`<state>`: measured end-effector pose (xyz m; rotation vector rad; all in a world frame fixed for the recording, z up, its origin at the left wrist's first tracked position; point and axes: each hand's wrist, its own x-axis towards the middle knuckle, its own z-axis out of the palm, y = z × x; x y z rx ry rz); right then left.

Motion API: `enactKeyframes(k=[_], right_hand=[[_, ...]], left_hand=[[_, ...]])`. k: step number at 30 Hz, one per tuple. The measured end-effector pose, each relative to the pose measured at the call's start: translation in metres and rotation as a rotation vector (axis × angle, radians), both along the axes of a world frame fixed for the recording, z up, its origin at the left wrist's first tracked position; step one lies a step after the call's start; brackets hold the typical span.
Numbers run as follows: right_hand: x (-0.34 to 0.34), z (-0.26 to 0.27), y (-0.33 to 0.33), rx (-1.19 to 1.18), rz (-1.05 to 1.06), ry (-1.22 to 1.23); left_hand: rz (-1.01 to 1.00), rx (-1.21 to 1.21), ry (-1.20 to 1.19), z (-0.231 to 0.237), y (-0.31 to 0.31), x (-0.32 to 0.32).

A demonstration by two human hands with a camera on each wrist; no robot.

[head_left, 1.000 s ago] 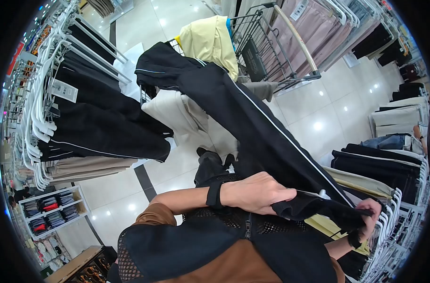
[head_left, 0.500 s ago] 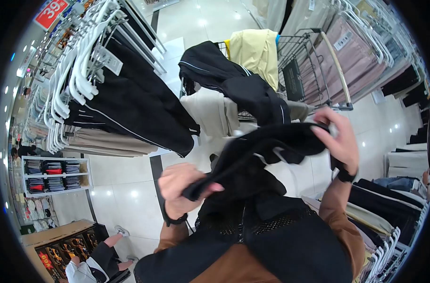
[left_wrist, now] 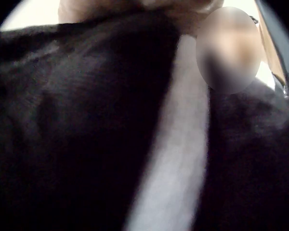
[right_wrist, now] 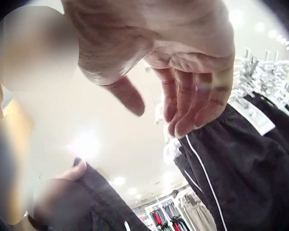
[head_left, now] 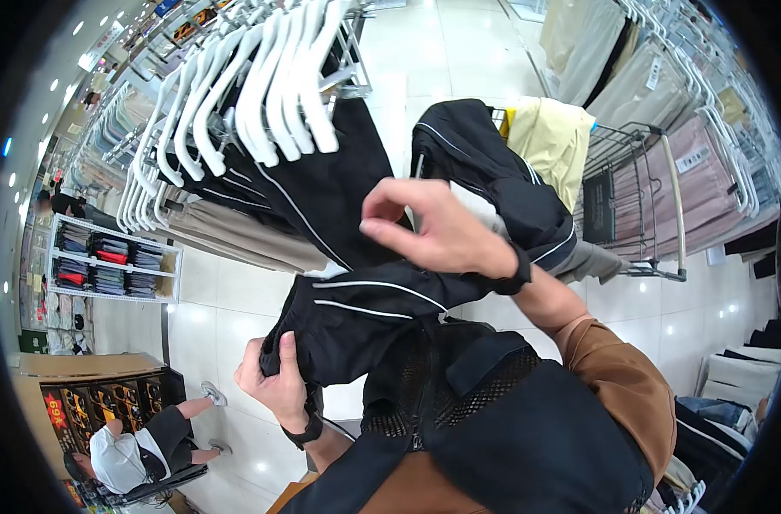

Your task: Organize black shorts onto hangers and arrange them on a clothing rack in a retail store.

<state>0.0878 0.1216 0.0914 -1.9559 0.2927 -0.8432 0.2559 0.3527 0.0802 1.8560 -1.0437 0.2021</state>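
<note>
Black trousers with white piping stretch across the front of the person's body. The left hand grips them at the waistband, thumb on the near side. Above the trousers, the right hand hangs in the air with its fingers loosely bent and nothing between thumb and fingers; the right wrist view shows the same gap in the right hand. Black cloth with a pale stripe fills the left wrist view. Similar black trousers hang just beyond the right hand.
White hangers crowd a rack at the upper left. A wire cart holds black, yellow and grey garments. Pink trousers hang behind it. At the lower left a person in a white top is near a display box; folded clothes fill a shelf.
The right hand has let go of the black trousers and moved left, towards the hanging ones. The left hand has moved down and left with the waistband. The view has turned towards the left rack.
</note>
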Motion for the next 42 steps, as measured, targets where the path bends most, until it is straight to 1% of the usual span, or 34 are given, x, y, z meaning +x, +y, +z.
enactKeyframes(k=[1,2,3,4,5,7,8,9,10,11,13,15,17,18,19,21,22,23,24,25,26,27,28,29,31,32,33,35,36,37,39,40,41,42], right_hand=[[0.017,-0.012,0.001,0.018,0.048,-0.001],[0.032,-0.031,0.002,-0.098,0.112,-0.028],[0.042,-0.041,0.008,-0.146,0.204,-0.014],[0.05,-0.049,0.015,-0.193,0.269,-0.009],[0.058,-0.054,0.022,-0.239,0.334,-0.003],[0.067,-0.066,0.031,-0.18,0.491,0.042],[0.069,-0.07,0.035,-0.19,0.449,-0.008],[0.073,-0.083,0.033,-0.192,0.444,-0.008],[0.079,-0.1,0.03,-0.059,0.459,-0.015],[0.082,-0.114,0.029,0.078,0.474,-0.024],[0.073,-0.111,0.026,0.226,0.394,0.179],[0.062,-0.11,0.027,0.24,0.34,0.228],[0.051,-0.117,0.033,0.216,0.164,0.115],[0.042,-0.11,0.034,0.273,0.075,0.173],[0.033,-0.112,0.034,0.269,0.065,0.177],[0.018,-0.115,0.035,0.306,-0.142,0.236],[0.012,-0.113,0.037,0.314,-0.23,0.194],[0.006,-0.112,0.039,0.307,-0.239,0.195],[0.0,-0.111,0.041,0.341,-0.316,0.178],[-0.005,-0.11,0.044,0.374,-0.393,0.161],[-0.008,-0.116,0.046,0.387,-0.443,0.141],[-0.009,-0.116,0.047,0.384,-0.454,0.141],[-0.01,-0.116,0.049,0.376,-0.474,0.123],[-0.009,-0.116,0.052,0.372,-0.493,0.105],[-0.006,-0.115,0.055,0.345,-0.481,0.097],[-0.003,-0.114,0.057,0.316,-0.462,0.089],[-0.001,-0.113,0.059,0.322,-0.469,0.089],[0.002,-0.11,0.062,0.295,-0.396,0.12],[0.004,-0.108,0.065,0.293,-0.392,0.112],[0.005,-0.107,0.067,0.299,-0.4,0.111],[0.005,-0.107,0.07,0.288,-0.393,0.142],[0.005,-0.108,0.071,0.291,-0.399,0.141],[0.004,-0.11,0.073,0.274,-0.412,0.141],[0.003,-0.111,0.074,0.257,-0.425,0.142]], left_hand=[[0.004,-0.003,-0.003,0.0,-0.004,0.005],[-0.011,-0.036,-0.044,0.0,-0.009,0.007],[-0.027,-0.068,-0.084,0.0,-0.015,0.008],[-0.131,-0.038,-0.056,0.002,-0.018,0.009],[-0.292,-0.052,-0.068,0.006,-0.028,0.01],[-0.619,0.025,0.021,0.011,-0.041,0.017],[-0.622,0.024,0.023,0.011,-0.047,0.022],[-0.649,0.083,0.003,0.01,-0.053,0.028],[-0.676,0.143,-0.018,0.01,-0.059,0.033],[-0.68,0.145,-0.019,0.013,-0.066,0.037],[-0.678,0.212,-0.052,0.023,-0.083,0.043],[-0.718,0.198,-0.036,0.026,-0.101,0.049],[-0.473,-0.046,0.063,0.021,-0.119,0.052],[-0.407,-0.117,0.156,0.022,-0.129,0.052],[-0.34,-0.187,0.25,0.022,-0.14,0.052],[-0.319,-0.189,0.249,0.029,-0.154,0.053],[-0.307,-0.189,0.221,0.025,-0.16,0.057],[-0.297,-0.19,0.192,0.023,-0.165,0.059],[-0.316,-0.215,0.232,0.031,-0.169,0.055],[-0.32,-0.29,0.174,0.028,-0.178,0.054],[-0.347,-0.286,0.201,0.029,-0.184,0.055],[-0.372,-0.28,0.227,0.03,-0.189,0.058],[-0.342,-0.238,0.177,0.026,-0.196,0.065],[-0.31,-0.17,0.213,0.029,-0.199,0.069],[-0.339,-0.267,0.113,0.032,-0.211,0.078],[-0.292,-0.251,0.087,0.035,-0.215,0.079],[-0.288,-0.29,0.078,0.037,-0.219,0.077],[-0.235,-0.333,0.11,0.039,-0.224,0.072],[-0.227,-0.372,0.048,0.037,-0.225,0.073],[-0.256,-0.463,0.103,0.04,-0.227,0.066],[-0.122,-0.563,-0.174,0.034,-0.233,0.07],[-0.094,-0.595,-0.18,0.031,-0.234,0.072],[-0.081,-0.623,-0.28,0.031,-0.235,0.074],[-0.069,-0.644,-0.294,0.034,-0.234,0.074]])
